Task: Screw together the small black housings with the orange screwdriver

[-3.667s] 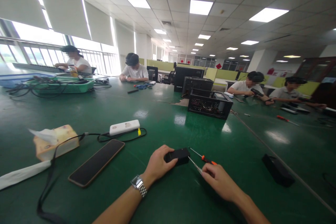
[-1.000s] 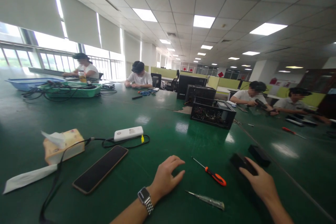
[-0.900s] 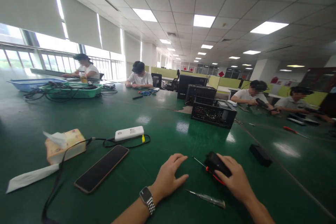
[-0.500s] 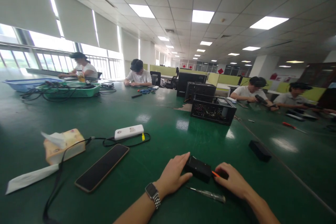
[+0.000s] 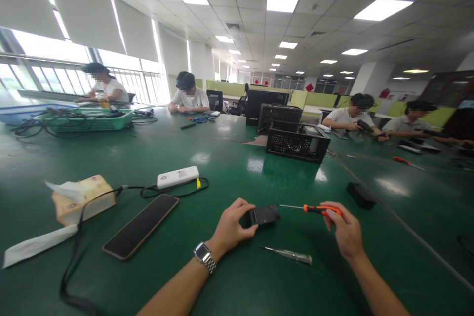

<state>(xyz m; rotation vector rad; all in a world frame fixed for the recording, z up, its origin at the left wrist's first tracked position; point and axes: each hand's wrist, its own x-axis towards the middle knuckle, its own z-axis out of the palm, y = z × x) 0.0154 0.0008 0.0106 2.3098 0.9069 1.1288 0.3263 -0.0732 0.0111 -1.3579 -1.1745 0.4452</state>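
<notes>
Black box in one hand, orange screwdriver in the other.
So the left hand (image 5: 236, 226) has the small black box (image 5: 264, 215) pinched between thumb and fingers, gripping its left end just above the green table (image 5: 218, 158) — can't tell if the box's underside touches the surface. The right hand (image 5: 345, 227) has its fingers closed around the handle of the orange-and-black screwdriver (image 5: 321, 209), shaft pointing left, tip right at the box's far upper corner — too small to say if it's actually touching. A clear-handled screwdriver (image 5: 291, 255) lies just below the box, and a second black block (image 5: 361, 195) sits beyond the right hand. Phone (image 5: 141, 226) is lying flat, well left of the box, near a white device (image 5: 177, 177) and a tissue pack (image 5: 92, 200).
</notes>
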